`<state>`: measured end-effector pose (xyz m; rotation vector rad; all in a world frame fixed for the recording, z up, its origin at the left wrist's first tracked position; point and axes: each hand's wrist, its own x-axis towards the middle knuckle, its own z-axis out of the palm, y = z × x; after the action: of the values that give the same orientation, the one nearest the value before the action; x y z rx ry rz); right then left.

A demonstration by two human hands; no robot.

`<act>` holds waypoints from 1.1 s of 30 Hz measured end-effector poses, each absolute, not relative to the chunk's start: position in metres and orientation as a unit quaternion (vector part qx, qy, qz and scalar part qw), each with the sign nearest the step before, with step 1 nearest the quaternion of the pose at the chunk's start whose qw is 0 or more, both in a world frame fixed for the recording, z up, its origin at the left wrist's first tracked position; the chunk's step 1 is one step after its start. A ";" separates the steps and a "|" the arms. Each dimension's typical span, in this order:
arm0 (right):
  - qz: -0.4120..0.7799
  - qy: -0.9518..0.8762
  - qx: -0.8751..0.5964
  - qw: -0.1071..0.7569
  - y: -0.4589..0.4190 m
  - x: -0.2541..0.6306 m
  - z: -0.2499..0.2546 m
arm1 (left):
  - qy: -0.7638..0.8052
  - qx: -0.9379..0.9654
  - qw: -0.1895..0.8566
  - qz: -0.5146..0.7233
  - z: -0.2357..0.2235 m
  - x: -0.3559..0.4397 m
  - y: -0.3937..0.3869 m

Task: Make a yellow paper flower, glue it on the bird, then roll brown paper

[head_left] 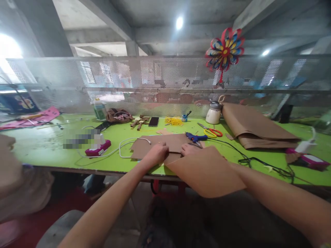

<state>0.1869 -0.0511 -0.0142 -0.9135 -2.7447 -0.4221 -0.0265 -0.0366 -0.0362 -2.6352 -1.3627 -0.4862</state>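
Observation:
A loose sheet of brown paper (207, 172) curls up over the table's front edge and covers my right wrist. My left hand (159, 152) is closed at the sheet's far edge, its fingers curled down. Just to the right, my right hand (190, 149) also closes on that edge, partly hidden by the sheet. Between both hands runs a thin dark line along the paper; whether it is a fold or a thin stick I cannot tell. Beneath them lies a flat piece of brown cardboard (144, 144). A blue glue gun (195, 137) rests just beyond my right hand.
Scissors (210, 132) with orange and yellow handles lie behind the glue gun. At right are folded brown paper (258, 124) and a black cord (258, 162). A white cable (120, 148) and a magenta power strip (98, 148) lie left. A phone (153, 121) lies farther back.

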 end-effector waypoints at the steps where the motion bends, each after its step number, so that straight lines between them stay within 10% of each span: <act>1: -0.144 -0.935 -0.309 0.103 -0.053 0.186 -0.011 | -0.454 -0.874 0.068 -0.162 -0.035 -0.027 -0.038; 33: 0.026 -0.892 -0.392 0.222 -0.012 0.185 -0.013 | -0.393 -0.796 -0.377 -0.264 -0.024 -0.015 -0.007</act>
<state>0.1852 -0.0116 -0.0129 -1.0833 -2.4646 0.0707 -0.0150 -0.0071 -0.0237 -3.3656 -1.6592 -1.1162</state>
